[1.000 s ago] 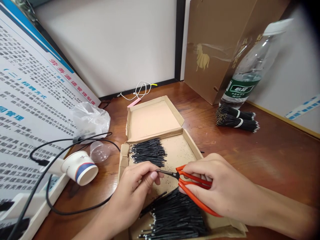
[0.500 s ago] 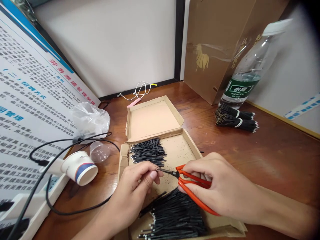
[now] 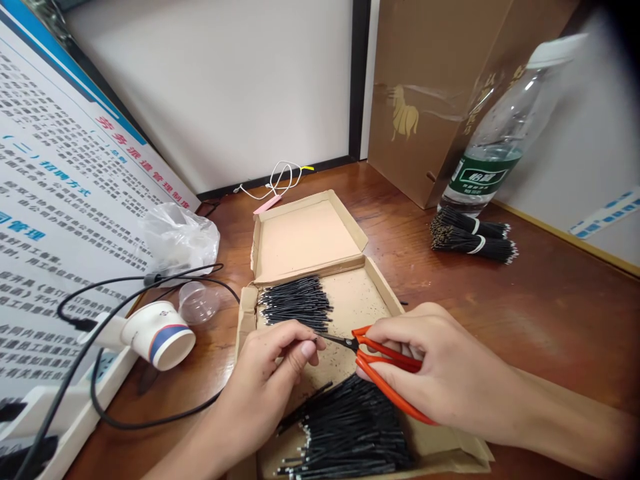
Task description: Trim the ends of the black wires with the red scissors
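My left hand pinches a short black wire piece between thumb and forefinger over the open cardboard box. My right hand grips red-handled scissors, whose dark blades meet the wire's tip at my left fingertips. A small heap of black wire pieces lies at the box's far end. A larger heap of black wires fills its near end, partly under my right hand.
Two tied bundles of black wires lie by a clear water bottle and a brown paper bag at back right. At left are a tipped paper cup, black cables, a plastic bag and a printed board.
The scissors and my right hand shifted slightly left and down, closing on the wire tip. My left hand has stayed nearly still.
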Motion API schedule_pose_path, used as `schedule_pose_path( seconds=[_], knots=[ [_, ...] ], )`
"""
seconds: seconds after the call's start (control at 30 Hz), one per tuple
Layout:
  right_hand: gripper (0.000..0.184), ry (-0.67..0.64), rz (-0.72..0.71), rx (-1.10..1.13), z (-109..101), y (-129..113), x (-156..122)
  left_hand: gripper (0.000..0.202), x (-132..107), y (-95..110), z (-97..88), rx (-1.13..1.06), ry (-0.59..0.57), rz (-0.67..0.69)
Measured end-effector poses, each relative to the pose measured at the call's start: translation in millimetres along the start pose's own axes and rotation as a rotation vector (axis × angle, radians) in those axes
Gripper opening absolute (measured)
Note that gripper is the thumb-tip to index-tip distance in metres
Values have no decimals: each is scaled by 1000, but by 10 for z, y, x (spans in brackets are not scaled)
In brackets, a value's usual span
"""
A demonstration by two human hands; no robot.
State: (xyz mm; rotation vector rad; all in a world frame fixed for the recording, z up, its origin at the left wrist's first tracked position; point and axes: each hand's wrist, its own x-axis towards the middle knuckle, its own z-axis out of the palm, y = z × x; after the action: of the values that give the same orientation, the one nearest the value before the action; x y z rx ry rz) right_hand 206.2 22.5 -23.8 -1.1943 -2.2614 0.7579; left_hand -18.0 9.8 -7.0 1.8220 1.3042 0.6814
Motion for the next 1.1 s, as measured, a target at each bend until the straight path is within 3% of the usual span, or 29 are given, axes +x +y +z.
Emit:
schedule_pose_path(
  seconds=[0.53,1.1],
  knots=[
    [23,-64,85,25,13,3,-49,13,-14,16,18,-40,100,25],
    [32,-47,-42,32,4,7,-33,13,-10,61,24,-39,107,22]
  ],
)
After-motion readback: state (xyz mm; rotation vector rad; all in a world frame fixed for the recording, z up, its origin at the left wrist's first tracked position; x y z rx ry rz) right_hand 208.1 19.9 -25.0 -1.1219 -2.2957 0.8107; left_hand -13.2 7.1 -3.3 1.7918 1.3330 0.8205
